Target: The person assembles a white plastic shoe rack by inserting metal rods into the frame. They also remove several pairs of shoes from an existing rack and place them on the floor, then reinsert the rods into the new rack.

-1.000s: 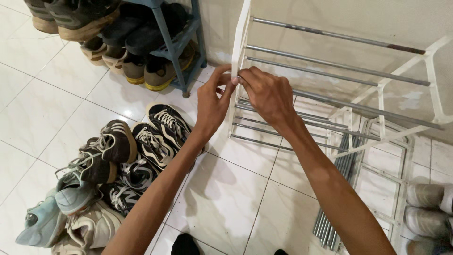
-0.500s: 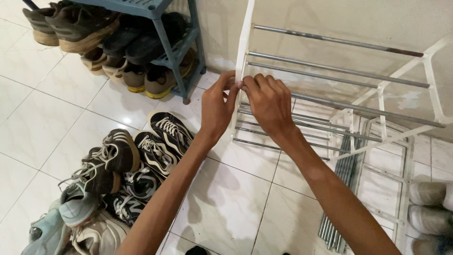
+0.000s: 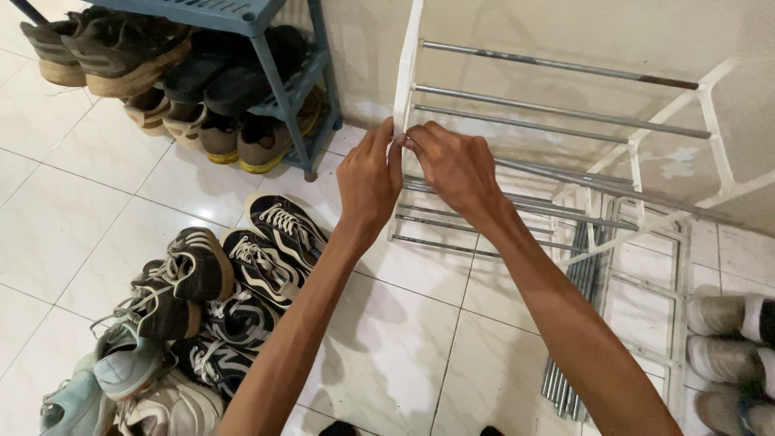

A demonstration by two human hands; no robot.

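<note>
A white shoe rack frame (image 3: 406,64) with thin metal rods (image 3: 557,111) stands against the wall, partly put together. Both my hands meet at its left upright. My left hand (image 3: 368,182) pinches the white upright from the left side. My right hand (image 3: 456,165) grips the end of a metal rod where it meets that upright. The fingertips of both hands touch at the joint, which they hide.
A blue shoe rack (image 3: 278,73) full of shoes stands at the back left. A pile of sneakers (image 3: 202,299) lies on the tiled floor at the left. Loose metal rods (image 3: 569,355) and a white side frame (image 3: 674,282) lie on the right, beside pale shoes (image 3: 726,339).
Both hands stay at the same joint on the white upright, with the fingers shifting slightly. The view has drifted a little to the right and down.
</note>
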